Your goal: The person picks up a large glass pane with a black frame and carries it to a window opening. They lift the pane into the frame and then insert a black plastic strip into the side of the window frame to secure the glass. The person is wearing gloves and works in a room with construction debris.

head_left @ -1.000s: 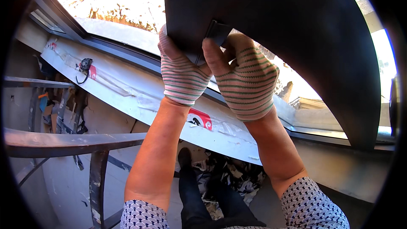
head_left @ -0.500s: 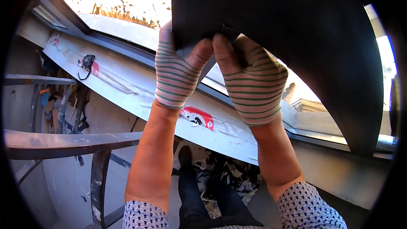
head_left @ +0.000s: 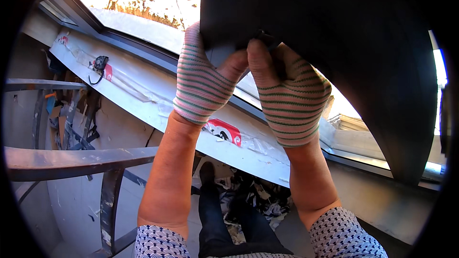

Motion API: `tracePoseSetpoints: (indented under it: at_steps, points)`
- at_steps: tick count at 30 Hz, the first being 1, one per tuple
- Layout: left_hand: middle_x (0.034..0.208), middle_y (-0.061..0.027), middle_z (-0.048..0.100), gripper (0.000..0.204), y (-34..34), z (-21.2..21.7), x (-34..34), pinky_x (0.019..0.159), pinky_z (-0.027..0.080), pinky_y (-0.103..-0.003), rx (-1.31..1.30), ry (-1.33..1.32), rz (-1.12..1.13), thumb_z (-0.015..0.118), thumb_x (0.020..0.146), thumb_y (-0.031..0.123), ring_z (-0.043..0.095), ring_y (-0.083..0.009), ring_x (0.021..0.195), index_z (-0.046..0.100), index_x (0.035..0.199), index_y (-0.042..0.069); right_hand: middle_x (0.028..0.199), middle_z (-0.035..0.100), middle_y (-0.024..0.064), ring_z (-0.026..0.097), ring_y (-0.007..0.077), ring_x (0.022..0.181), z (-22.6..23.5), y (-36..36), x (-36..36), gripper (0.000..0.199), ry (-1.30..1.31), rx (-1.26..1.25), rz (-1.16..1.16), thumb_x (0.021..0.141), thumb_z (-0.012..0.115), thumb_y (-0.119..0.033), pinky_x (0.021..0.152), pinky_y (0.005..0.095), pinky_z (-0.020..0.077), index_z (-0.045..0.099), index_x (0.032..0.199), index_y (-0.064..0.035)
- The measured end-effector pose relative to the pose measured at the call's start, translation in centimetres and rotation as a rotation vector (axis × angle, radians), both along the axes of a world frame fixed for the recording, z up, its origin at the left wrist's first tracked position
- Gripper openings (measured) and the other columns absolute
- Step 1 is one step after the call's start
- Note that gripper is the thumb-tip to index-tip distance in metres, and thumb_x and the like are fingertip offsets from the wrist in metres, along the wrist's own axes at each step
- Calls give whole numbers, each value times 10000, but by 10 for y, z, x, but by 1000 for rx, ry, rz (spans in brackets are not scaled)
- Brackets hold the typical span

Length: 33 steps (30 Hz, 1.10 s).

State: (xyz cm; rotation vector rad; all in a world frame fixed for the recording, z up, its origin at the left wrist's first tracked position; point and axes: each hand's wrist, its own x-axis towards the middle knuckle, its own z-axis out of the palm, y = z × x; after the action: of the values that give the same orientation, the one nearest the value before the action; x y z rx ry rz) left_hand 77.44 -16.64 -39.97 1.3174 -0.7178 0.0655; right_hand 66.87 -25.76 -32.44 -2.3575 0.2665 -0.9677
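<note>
Both my hands wear striped knit gloves and are raised to a wide dark curved panel [head_left: 344, 43] overhead. My left hand [head_left: 203, 81] grips the panel's lower edge, thumb pointing right. My right hand [head_left: 289, 95] holds the same edge beside it, thumb pressed up at a small dark fitting [head_left: 264, 36] on the panel. The two thumbs nearly touch. The fingers of both hands are hidden behind the panel.
A long pale sill [head_left: 158, 100] wrapped in film with red stickers runs diagonally below a dark window frame [head_left: 143, 50]. A small black tool [head_left: 99, 63] lies on it at left. A grey metal rail [head_left: 71, 160] crosses at lower left. Rubble lies on the floor by my legs [head_left: 224, 210].
Both hands have shifted slightly right and upward along the panel edge; the thumbs have closed in on the small fitting. The view has tilted a little.
</note>
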Motion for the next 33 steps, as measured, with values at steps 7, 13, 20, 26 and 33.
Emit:
tracePoseSetpoints:
  at_steps: [7, 13, 20, 26, 33]
  points:
    - [1049, -119, 667, 632, 0, 0, 0, 830, 564, -334, -12, -21, 7, 884, 799, 260, 656, -189, 940, 510, 1243, 9, 623, 629, -16, 558, 62, 580, 3, 7, 1, 217, 1, 81, -73, 931, 768, -208, 566, 223, 436, 719, 787, -53]
    - [1073, -114, 664, 627, 0, 1, 1, 841, 556, -331, -12, -21, 3, 890, 794, 245, 650, -182, 953, 524, 1245, 9, 618, 621, -21, 549, 66, 571, 8, 8, 3, 230, 43, 109, -110, 918, 781, -199, 580, 230, 437, 705, 755, -56]
    - [1085, -106, 659, 671, 3, 1, 4, 853, 550, -322, 5, 0, -6, 912, 768, 309, 637, -166, 981, 534, 1236, 10, 616, 626, -14, 571, 86, 571, -3, 9, 9, 240, -67, 230, -64, 918, 783, -217, 594, 235, 453, 706, 746, -67]
    - [1067, -86, 669, 695, 8, 12, 6, 864, 553, -316, 42, 151, -118, 921, 751, 350, 635, -155, 982, 543, 1221, 5, 587, 590, -29, 535, 69, 552, -3, 9, 7, 268, -58, 171, -99, 910, 788, -195, 574, 230, 426, 673, 698, -77]
    - [1058, -101, 674, 699, 8, 12, 6, 850, 559, -318, 31, 169, -111, 930, 734, 358, 642, -164, 972, 554, 1202, 0, 563, 559, -42, 498, 57, 522, -2, 8, 8, 263, -69, 85, -94, 898, 789, -150, 551, 222, 396, 655, 680, -89]
